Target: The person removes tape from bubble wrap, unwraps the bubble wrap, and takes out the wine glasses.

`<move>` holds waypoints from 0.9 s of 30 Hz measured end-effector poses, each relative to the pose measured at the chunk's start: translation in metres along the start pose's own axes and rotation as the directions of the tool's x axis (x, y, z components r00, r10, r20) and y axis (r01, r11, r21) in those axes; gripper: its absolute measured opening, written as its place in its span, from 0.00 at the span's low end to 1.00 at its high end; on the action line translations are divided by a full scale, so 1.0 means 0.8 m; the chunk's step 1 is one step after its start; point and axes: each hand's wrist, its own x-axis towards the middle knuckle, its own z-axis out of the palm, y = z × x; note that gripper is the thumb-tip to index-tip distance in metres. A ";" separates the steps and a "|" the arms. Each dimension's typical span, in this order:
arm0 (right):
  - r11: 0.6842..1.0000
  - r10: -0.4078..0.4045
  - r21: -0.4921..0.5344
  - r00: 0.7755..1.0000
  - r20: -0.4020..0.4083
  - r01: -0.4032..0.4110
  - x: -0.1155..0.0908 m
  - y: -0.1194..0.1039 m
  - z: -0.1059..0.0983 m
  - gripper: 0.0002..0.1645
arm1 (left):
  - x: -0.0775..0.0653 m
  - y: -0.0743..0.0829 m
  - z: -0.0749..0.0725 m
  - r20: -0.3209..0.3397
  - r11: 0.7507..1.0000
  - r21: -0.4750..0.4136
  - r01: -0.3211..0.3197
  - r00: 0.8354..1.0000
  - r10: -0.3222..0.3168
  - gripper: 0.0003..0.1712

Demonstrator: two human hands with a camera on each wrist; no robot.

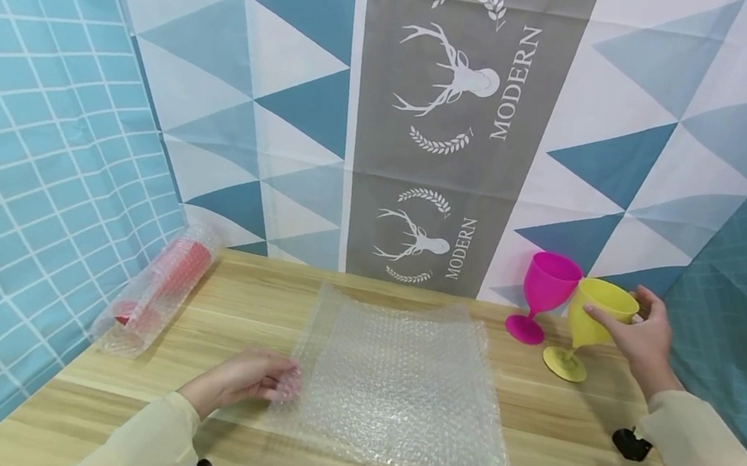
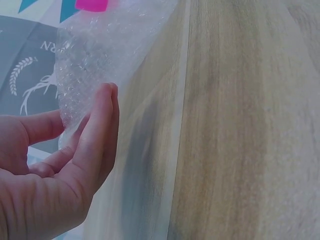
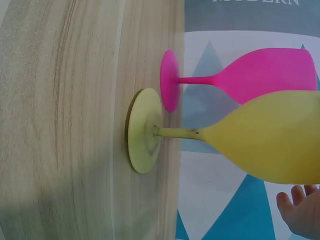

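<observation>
A sheet of clear bubble wrap [image 1: 404,390] lies flat on the wooden table. My left hand [image 1: 249,380] pinches its left edge, with the fingertips pinkish through the plastic. In the left wrist view the wrap [image 2: 95,65] runs away from the thumb and fingers. Over at the right stands a yellow goblet [image 1: 592,327], and my right hand [image 1: 648,337] is around its bowl, thumb in front and fingers on the far right side. The right wrist view shows those fingers apart from the bowl; the thumb is out of that view. A magenta goblet [image 1: 543,287] stands upright just behind.
On the left, a red object [image 1: 186,265] rolled in bubble wrap lies against the blue tiled-pattern curtain [image 1: 44,149]. A patterned cloth [image 1: 305,102] hangs along the table's back edge. Bare wood of the table [image 1: 249,288] lies between the roll and the sheet.
</observation>
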 end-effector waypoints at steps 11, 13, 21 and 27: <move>0.980 -0.198 -0.021 0.978 0.062 0.200 -0.008 0.000 -0.023 0.52 | 0.000 -0.001 -0.001 0.025 1.000 -0.008 -0.013 1.000 0.013 0.19; 0.970 -0.235 -0.047 0.970 0.064 0.239 -0.011 -0.002 -0.027 0.51 | 0.000 -0.001 -0.001 0.030 1.000 -0.004 -0.017 0.999 0.017 0.19; 0.887 -0.445 -0.089 0.891 0.093 0.452 -0.028 -0.019 -0.030 0.48 | 0.001 0.002 -0.002 0.042 1.000 0.004 -0.017 0.999 0.017 0.22; 0.756 -0.649 -0.007 0.750 0.128 0.655 -0.042 -0.039 -0.011 0.48 | 0.003 0.002 0.000 0.066 1.000 0.011 -0.019 0.998 0.019 0.32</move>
